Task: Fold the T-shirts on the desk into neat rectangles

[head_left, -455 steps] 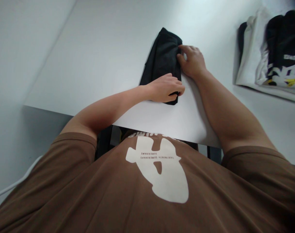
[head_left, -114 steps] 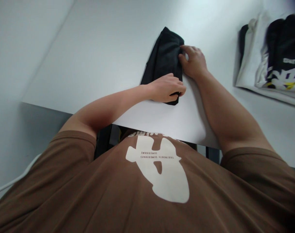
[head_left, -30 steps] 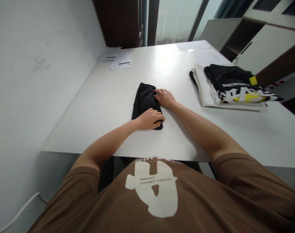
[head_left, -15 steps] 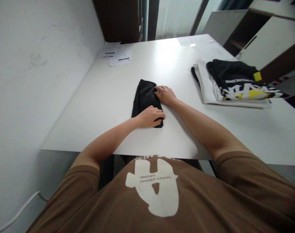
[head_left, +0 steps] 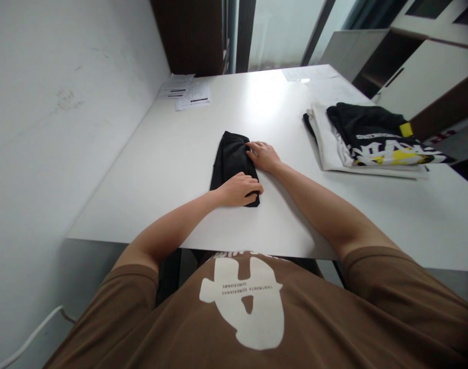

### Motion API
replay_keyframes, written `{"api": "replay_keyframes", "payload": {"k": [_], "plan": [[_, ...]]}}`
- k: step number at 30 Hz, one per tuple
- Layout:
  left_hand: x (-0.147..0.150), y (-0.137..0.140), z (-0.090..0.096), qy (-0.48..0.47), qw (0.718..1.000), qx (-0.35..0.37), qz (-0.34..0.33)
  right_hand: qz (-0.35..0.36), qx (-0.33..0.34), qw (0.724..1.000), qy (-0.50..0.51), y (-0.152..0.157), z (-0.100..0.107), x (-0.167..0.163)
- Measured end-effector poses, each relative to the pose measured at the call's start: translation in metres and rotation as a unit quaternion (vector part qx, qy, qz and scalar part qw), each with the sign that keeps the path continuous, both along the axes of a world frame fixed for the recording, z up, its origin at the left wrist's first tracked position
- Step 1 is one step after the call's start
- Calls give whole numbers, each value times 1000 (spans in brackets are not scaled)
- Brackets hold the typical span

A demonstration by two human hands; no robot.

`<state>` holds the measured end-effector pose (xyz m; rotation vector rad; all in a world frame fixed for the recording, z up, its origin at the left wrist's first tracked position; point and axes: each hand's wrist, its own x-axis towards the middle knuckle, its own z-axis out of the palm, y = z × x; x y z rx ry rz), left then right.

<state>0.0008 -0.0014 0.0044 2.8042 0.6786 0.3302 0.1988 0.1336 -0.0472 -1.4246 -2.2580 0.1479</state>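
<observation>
A folded black garment (head_left: pixel 232 155) lies flat on the white table in front of me, a narrow bundle with its far end tilted to the left. My left hand (head_left: pixel 239 189) rests across its near part, fingers curled over the right edge. Farther up that same edge, my right hand (head_left: pixel 263 155) has its fingertips and thumb closed on the cloth. The palm of my left hand hides some of the near end. What kind of garment it is, I cannot tell.
A stack of folded clothes (head_left: pixel 375 136), black over white with a yellow patch, sits on the right of the white table (head_left: pixel 141 189). Printed papers (head_left: pixel 194 96) lie at the far left corner. A wall (head_left: pixel 64 128) borders the left side; cabinets (head_left: pixel 429 72) stand beyond the right.
The view has tilted slightly up, so everything sits a little lower in the picture. Both hands keep their places on the black garment.
</observation>
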Motion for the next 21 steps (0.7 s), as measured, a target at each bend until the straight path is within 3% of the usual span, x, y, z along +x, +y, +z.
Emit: {"api": "replay_keyframes", "payload": {"k": [11, 21], "plan": [[0, 2, -5, -1, 1000, 1, -1, -2, -1, 1000, -12, -2, 3, 0], [2, 0, 2, 17, 1000, -21, 13, -5, -2, 1000, -14, -3, 4, -1]]}}
